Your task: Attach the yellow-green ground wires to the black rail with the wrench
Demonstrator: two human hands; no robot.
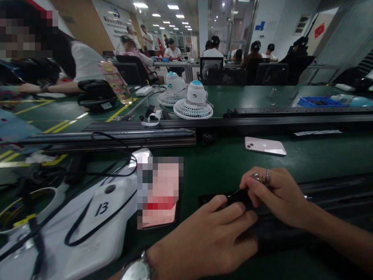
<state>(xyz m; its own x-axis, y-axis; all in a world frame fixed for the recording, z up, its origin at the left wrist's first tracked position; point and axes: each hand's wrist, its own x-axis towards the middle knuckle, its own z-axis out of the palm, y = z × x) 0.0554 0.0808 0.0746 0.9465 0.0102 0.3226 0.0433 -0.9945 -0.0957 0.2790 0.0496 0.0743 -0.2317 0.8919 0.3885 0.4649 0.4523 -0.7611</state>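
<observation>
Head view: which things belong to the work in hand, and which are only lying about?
In the work, it seems:
- left hand and right hand
- dark item between them, too unclear to name

Apparently lying about:
- pale phone, face down
- white fans
- blue tray
- white object marked 13

1. The place looks like a shared, open-plan workroom, part office and part workshop.
2. A broad green worktop [208,167] fills the foreground, with yellow lines [118,112] marked across its left side.
3. White desk fans [193,111], a white power strip [144,90] and a blue tray [303,102] of small items sit there.
4. Farther back, several people [175,51] sit around more tables [186,63], with black office chairs [272,72] among them.
5. Rectangular lights [173,7] glow overhead, a large sign [109,19] bears a logo and lettering, and glass panels [218,29] divide the space.
</observation>
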